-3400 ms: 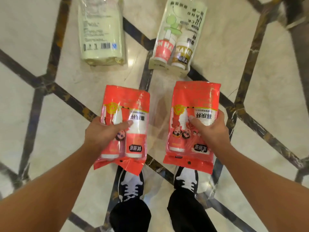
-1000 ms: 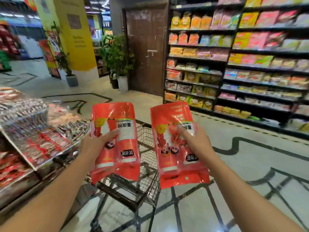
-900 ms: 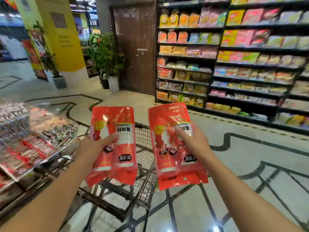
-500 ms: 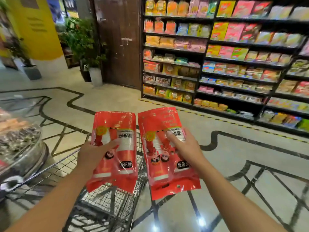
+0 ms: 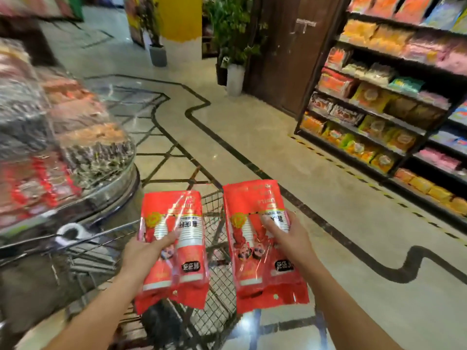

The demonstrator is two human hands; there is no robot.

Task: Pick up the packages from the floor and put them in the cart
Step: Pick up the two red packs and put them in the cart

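Packages first: seen from the head camera, two red packs of stacked cups are up off the floor, one in each hand, both held out over the shopping cart (image 5: pixel 217 274) with their long axes running from 6 toward 12 o'clock, tops pointing away from the person. The left package (image 5: pixel 174 248) sits in the left hand (image 5: pixel 144 253), whose grip is clamped on the pack's left edge, thumb laid across the front. The right package (image 5: pixel 262 243) is pinched the same way by the right hand (image 5: pixel 288 238), thumb on the front and fingers curled round the right edge. The two packs are side by side, near but not touching. The cart's wire basket lies directly below and slightly toward 12 o'clock of the left pack, while the right pack hangs at the basket's 3 o'clock edge, partly over the bare floor (image 5: pixel 353 223). By my reading the left hand is the nearer one to a clean drop, and the right needs to shift toward 9 o'clock before letting go. A display stand of snacks (image 5: pixel 75 147) rises at 9 o'clock, and stocked shelves (image 5: pixel 379 109) line the 2 o'clock side.
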